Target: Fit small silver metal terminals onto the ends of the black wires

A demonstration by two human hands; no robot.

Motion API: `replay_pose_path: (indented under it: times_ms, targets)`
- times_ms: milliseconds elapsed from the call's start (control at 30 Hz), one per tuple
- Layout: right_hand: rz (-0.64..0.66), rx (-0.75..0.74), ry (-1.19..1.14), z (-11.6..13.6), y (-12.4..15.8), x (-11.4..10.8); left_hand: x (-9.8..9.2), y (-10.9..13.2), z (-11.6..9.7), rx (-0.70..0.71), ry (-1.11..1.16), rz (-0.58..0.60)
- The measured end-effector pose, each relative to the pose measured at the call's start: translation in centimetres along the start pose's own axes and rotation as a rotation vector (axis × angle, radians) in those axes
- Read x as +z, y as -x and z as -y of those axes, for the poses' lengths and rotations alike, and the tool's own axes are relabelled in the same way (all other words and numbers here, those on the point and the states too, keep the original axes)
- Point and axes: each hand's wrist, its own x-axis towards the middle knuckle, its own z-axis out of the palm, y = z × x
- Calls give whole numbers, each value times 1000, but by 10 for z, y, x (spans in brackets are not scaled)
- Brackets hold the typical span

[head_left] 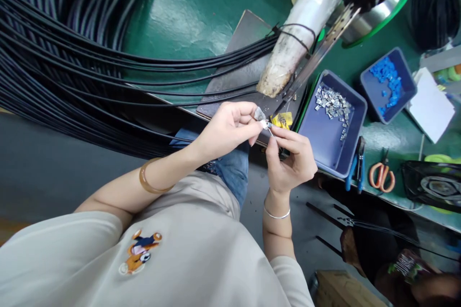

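Observation:
My left hand (230, 127) is closed in a pinch, with thumb and index finger on a small whitish piece (264, 123). Grey material (259, 114), perhaps a finger covering, shows at one of its fingertips. Close against it, my right hand (291, 156) pinches a small shiny metal piece (269, 125); the fingertips hide most of it. Both hands meet above the bench's front edge. Just behind them lies a yellow piece (283, 120) with dark marks. Black cables (173, 63) run past the left hand toward a wrapped white post (293, 41).
Right of my hands stands a blue-grey bin (306, 141) holding small metal parts (333, 103). Beyond it is a smaller bin (365, 81) with blue pieces (387, 79). Pliers (356, 165) and orange-handled scissors (382, 176) lie near the edge. Another person (382, 235) is at lower right.

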Motion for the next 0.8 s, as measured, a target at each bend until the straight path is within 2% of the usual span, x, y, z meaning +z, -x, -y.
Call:
replay_pose_path:
  times_ms: [367, 800]
  targets:
    - [18, -87, 78, -5, -5, -1, -1, -5, -1, 8, -20, 0]
    - [-1, -17, 63, -3, -13, 3, 0, -10, -1, 19, -10, -52]
